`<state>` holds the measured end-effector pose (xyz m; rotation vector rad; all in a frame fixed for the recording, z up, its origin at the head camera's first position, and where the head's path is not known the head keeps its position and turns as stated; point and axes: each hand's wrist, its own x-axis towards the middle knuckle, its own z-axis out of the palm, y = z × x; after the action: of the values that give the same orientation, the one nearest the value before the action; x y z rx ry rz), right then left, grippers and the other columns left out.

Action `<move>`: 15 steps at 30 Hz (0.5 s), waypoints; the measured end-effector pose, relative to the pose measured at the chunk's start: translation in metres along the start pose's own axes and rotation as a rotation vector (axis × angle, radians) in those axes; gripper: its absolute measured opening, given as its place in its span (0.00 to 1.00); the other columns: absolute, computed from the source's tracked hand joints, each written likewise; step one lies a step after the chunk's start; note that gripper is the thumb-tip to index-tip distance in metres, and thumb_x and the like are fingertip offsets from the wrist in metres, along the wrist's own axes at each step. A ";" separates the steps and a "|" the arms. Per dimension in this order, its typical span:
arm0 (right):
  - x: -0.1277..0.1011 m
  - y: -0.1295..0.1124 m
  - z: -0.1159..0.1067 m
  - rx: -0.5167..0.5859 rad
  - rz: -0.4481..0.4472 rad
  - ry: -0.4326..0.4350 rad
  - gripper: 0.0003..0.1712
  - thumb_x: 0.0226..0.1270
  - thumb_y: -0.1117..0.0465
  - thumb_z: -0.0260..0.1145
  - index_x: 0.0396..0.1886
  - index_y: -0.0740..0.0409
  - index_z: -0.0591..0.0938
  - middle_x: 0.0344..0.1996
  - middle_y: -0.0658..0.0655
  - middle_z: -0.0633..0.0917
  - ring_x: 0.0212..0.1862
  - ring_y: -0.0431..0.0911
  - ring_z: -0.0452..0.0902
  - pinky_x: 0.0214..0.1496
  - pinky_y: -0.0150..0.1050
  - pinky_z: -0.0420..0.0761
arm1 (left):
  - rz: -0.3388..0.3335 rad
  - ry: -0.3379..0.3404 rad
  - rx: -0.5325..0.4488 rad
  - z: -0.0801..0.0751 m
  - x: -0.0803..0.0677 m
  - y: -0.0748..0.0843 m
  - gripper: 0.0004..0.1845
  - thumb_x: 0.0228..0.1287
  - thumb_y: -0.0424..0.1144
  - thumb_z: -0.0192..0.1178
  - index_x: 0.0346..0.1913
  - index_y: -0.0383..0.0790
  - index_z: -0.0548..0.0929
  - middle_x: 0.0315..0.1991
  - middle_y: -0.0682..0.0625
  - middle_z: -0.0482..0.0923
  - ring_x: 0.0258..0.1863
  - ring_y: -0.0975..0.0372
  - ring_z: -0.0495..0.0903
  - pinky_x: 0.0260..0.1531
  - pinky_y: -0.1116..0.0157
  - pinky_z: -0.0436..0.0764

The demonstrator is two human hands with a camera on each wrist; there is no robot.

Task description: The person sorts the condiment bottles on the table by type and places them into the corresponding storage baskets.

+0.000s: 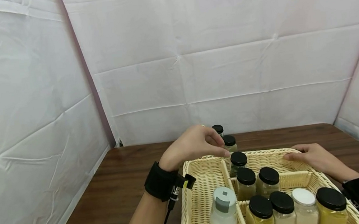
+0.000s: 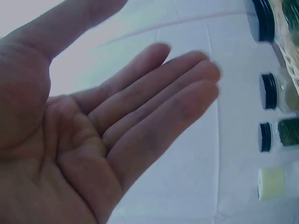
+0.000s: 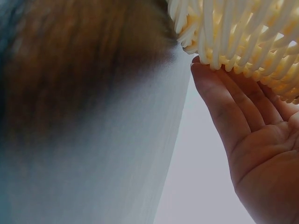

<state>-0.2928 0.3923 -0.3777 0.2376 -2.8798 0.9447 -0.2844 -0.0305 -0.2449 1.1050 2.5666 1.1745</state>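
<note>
A cream wicker basket [image 1: 202,182] with compartments stands on a dark wood table [image 1: 122,189]. It holds several jars with black lids [image 1: 269,176], one white-lidded jar [image 1: 303,197] and a bottle with a grey flip cap [image 1: 224,208]. My left hand [image 1: 217,148] hovers over the basket's far left rim, fingers relaxed and empty, their tips close to a black-lidded jar [image 1: 238,159]. In the left wrist view the left hand [image 2: 154,93] shows a bare palm and straight fingers. My right hand [image 1: 295,155] rests flat on the far right rim; the right hand [image 3: 233,107] touches the wicker basket [image 3: 243,32] with straight fingers.
Two more black-lidded jars [image 1: 218,129] [image 1: 229,141] stand on the table behind the basket. The left wrist view shows several jars lying sideways in frame [image 2: 275,91], one with a pale lid [image 2: 273,183]. White sheet walls [image 1: 227,67] close in the table on three sides.
</note>
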 end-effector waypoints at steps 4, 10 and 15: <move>-0.002 0.002 -0.003 0.003 -0.005 0.002 0.34 0.81 0.43 0.65 0.67 0.69 0.80 0.62 0.75 0.80 0.62 0.72 0.76 0.53 0.61 0.79 | -0.013 0.095 -0.108 0.000 0.012 -0.010 0.15 0.63 0.44 0.79 0.48 0.44 0.88 0.43 0.54 0.88 0.45 0.61 0.86 0.48 0.59 0.83; -0.003 0.004 -0.003 0.038 0.010 -0.019 0.32 0.80 0.42 0.65 0.65 0.65 0.82 0.61 0.71 0.82 0.62 0.70 0.77 0.53 0.60 0.79 | -0.022 0.235 -0.081 0.002 0.029 -0.029 0.22 0.67 0.44 0.76 0.59 0.40 0.84 0.55 0.48 0.85 0.57 0.58 0.83 0.57 0.59 0.80; -0.005 0.004 -0.002 0.038 0.009 -0.025 0.31 0.81 0.43 0.64 0.65 0.64 0.83 0.61 0.69 0.83 0.62 0.69 0.77 0.54 0.61 0.78 | -0.036 0.317 -0.057 0.001 0.040 -0.045 0.27 0.69 0.44 0.75 0.66 0.38 0.81 0.63 0.45 0.82 0.65 0.53 0.79 0.62 0.56 0.78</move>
<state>-0.2887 0.3971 -0.3789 0.2409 -2.8902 1.0053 -0.3384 -0.0232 -0.2698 0.9203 2.7438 1.5121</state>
